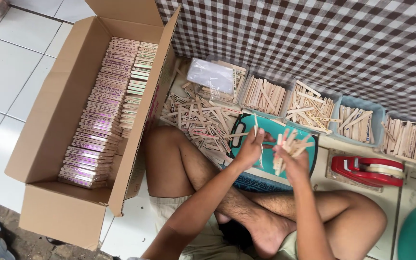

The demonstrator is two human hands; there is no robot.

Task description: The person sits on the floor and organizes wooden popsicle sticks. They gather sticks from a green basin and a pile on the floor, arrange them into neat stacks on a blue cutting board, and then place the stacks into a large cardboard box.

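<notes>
Sitting cross-legged on the floor, a person works over a teal tray [309, 161] that lies just past the knees. The right hand [292, 161] is closed around a loose bundle of wooden sticks [290, 147]; the bundle stands roughly upright above the tray, its long axis running away from the person, with the far ends fanned out toward the checkered cloth [314, 38]. The left hand [250, 148], just to the left of the bundle and also above the tray, pinches a single stick [256, 126] between fingers and thumb; that stick points almost straight away from the person, its free end rising beyond the tray's far edge.

Left of the tray, a heap of loose sticks [198, 120] lies scattered at all angles. Beyond the tray, along the foot of the cloth, stands a row of clear tubs [309, 113] filled with more sticks, most lying lengthwise toward the cloth. Right of the tray sits a red tape dispenser [367, 169]. Far to the left of the tray, an open cardboard box [68, 120] holds packed stick bundles [99, 115] stacked in two rows, each bundle lying crosswise to the box's long side.
</notes>
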